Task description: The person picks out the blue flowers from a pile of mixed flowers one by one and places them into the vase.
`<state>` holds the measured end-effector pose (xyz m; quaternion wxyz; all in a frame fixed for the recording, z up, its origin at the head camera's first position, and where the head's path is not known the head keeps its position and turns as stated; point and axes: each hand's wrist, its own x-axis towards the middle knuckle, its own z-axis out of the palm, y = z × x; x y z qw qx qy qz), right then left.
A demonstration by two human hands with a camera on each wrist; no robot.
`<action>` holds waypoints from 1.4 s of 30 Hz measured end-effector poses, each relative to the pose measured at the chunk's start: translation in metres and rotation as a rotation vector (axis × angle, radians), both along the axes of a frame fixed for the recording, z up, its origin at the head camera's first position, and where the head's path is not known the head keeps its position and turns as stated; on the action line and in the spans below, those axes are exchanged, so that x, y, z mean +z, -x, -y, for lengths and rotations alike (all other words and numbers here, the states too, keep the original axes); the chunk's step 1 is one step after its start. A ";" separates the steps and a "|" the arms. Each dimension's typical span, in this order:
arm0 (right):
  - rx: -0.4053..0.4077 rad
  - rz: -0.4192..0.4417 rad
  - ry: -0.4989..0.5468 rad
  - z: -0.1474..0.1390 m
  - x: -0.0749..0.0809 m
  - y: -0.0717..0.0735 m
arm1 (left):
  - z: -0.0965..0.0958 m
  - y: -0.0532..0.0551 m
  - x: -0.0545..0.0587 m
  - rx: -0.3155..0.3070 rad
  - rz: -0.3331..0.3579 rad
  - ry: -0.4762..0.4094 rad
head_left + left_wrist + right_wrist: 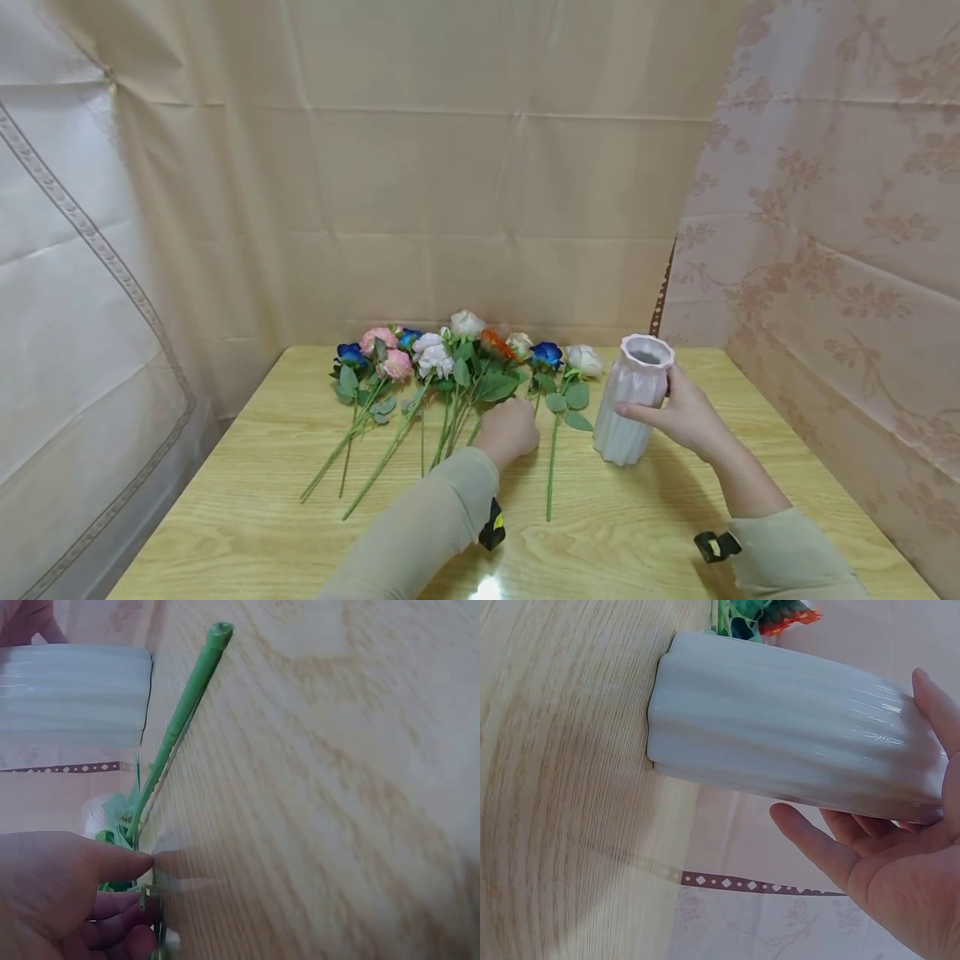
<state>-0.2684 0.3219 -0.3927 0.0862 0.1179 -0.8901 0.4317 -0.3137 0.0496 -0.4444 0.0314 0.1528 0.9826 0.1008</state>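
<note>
**Left of an Upright, Glossy White Fluted Vase (632, 388), Leafy Flowers (461, 372) Lie Flat**

On the right side of a yellow wood-grain counter (247, 508), the vase stands on its base, scalloped mouth up, long axis vertical. Just to its left, a white rose with green leaves (577, 395) lies flat, bloom toward the far edge, straight green stem pointing back toward the person.

That stem runs between the vase and the person's left hand (508, 431), which is the nearer of the two hands to the flowers. Its fingers are bent and its thumb reaches down among the stems; whether it pinches one cannot be told. Just beyond it rests a deep blue rose (547, 356), its thin stem slanting down toward that hand.

At the vase's right side, the person's right hand (686, 417) grips the upper body, thumb across the front and fingers behind. By all appearances, the relation that counts is level against upright: stems flat on one side, the vase's mouth raised on the other, only a narrow gap between.

Farther left, blooms in orange (497, 343), pale lilac-white (433, 357) and pink (378, 339) fan out. A plain beige cloth (487, 167) hangs behind; a pink floral-patterned cloth (825, 208) hangs at right.
</note>
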 end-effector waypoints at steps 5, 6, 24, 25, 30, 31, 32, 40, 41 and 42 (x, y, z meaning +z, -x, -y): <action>-0.004 0.000 -0.005 0.000 0.000 -0.001 | -0.005 0.000 -0.003 0.023 0.005 0.024; -0.007 0.001 -0.008 0.001 0.001 -0.002 | -0.006 0.000 -0.002 0.026 0.006 0.028; -0.028 0.017 -0.020 0.002 0.002 -0.002 | -0.004 -0.001 0.002 -0.004 0.111 -0.125; -0.026 0.016 -0.018 0.002 0.002 -0.002 | -0.003 -0.001 0.003 -0.003 0.123 -0.149; -0.027 0.018 -0.019 0.002 0.003 -0.002 | 0.000 0.000 0.005 0.003 0.163 -0.240; -0.028 0.020 -0.021 0.002 0.003 -0.002 | 0.001 0.001 0.006 0.006 0.176 -0.251; -0.030 0.022 -0.023 0.002 0.003 -0.002 | 0.001 0.002 0.006 0.011 0.190 -0.259; -0.035 0.029 -0.027 0.001 0.002 -0.003 | 0.006 0.006 0.014 0.034 0.236 -0.319; -0.035 0.029 -0.026 0.001 0.002 -0.003 | 0.007 0.006 0.015 0.027 0.228 -0.328; -0.034 0.029 -0.025 0.002 0.002 -0.003 | 0.009 0.006 0.015 0.021 0.226 -0.340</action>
